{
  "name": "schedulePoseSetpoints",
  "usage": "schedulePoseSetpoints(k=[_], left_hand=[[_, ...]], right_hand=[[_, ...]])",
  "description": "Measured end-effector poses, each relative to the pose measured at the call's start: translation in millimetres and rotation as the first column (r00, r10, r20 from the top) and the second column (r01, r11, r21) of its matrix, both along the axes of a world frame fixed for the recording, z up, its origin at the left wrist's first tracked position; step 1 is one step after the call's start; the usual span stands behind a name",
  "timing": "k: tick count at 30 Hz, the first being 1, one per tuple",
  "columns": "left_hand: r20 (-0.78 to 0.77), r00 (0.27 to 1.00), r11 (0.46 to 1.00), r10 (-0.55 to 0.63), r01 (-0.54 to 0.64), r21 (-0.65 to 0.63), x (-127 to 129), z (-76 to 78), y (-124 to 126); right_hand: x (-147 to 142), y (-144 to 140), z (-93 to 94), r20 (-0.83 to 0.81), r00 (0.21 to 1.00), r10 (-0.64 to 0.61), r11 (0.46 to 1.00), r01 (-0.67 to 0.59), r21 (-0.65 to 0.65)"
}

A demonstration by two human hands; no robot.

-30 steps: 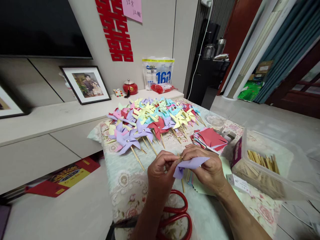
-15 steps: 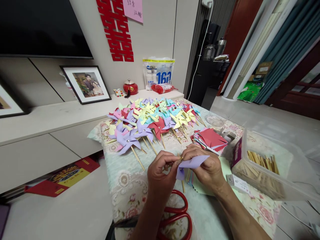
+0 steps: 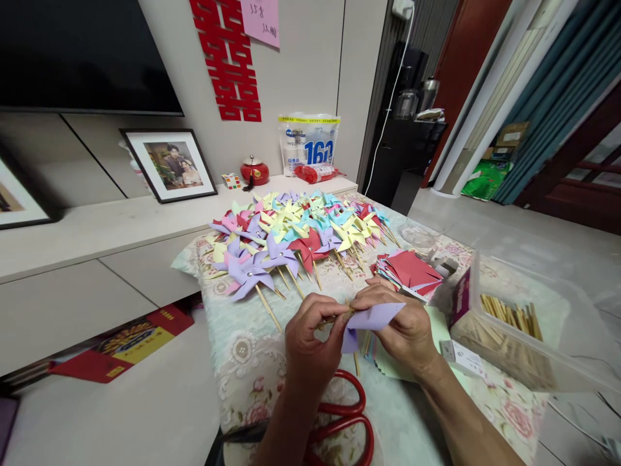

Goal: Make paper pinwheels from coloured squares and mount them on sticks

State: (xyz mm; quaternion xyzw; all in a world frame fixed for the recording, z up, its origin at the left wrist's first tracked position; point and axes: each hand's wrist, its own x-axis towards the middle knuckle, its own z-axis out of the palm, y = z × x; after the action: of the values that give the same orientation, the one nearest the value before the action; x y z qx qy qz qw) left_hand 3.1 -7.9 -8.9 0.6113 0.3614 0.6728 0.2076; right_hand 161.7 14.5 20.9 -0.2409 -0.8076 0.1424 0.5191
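Over the near part of the table, my left hand (image 3: 313, 333) and my right hand (image 3: 402, 323) meet around a purple paper pinwheel (image 3: 376, 317). My left thumb and forefinger are pinched together at its middle. The right hand's fingers close on the paper from the other side. A thin wooden stick (image 3: 357, 364) shows below the paper. The fingertips hide the spot where stick and paper meet. Red-handled scissors (image 3: 361, 395) lie under my left forearm, their blades partly hidden.
Many coloured pinwheels (image 3: 301, 223) lie piled at the table's far side. Cut paper sheets (image 3: 412, 268) lie beyond my right hand, with pale green sheets (image 3: 436, 323) beneath it. At right are a small white box (image 3: 462, 357) and a clear plastic bin (image 3: 509, 349) of wooden sticks (image 3: 514, 314).
Both hands stay in nearly the same place, still on the purple pinwheel. The fingertips have shifted slightly, and the paper has tilted a little. The view has moved very slightly.
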Motion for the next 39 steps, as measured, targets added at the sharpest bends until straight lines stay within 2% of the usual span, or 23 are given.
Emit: schedulePoseSetpoints(k=[10,18,26,34,37,39], left_hand=[[-0.100,0.993,0.997,0.067,-0.061,0.054,0,0.2,-2],[-0.182,0.983,0.999,0.019,-0.013,0.034,-4,5.4,-3],[-0.143,0.989,0.999,0.020,-0.016,0.028,1,6.2,-5],[-0.171,0.985,1.000,-0.005,0.010,0.024,1,8.9,-5],[-0.168,0.983,0.997,-0.068,0.060,-0.054,1,5.3,-4],[-0.110,0.984,0.980,-0.143,0.126,-0.153,5,3.7,-4]], right_hand=[[1,1,-0.6,0.005,0.999,-0.047,0.999,0.047,0.013],[1,3,-2.9,0.012,0.997,-0.076,0.997,0.076,0.020],[2,3,-2.5,0.021,0.995,-0.096,0.995,0.096,-0.008],[2,2,-0.5,0.021,0.994,-0.111,0.994,0.111,-0.002],[5,5,-3.3,0.003,0.995,-0.098,0.990,0.098,-0.097],[7,6,-4.7,0.011,0.994,-0.108,0.964,0.107,-0.243]])
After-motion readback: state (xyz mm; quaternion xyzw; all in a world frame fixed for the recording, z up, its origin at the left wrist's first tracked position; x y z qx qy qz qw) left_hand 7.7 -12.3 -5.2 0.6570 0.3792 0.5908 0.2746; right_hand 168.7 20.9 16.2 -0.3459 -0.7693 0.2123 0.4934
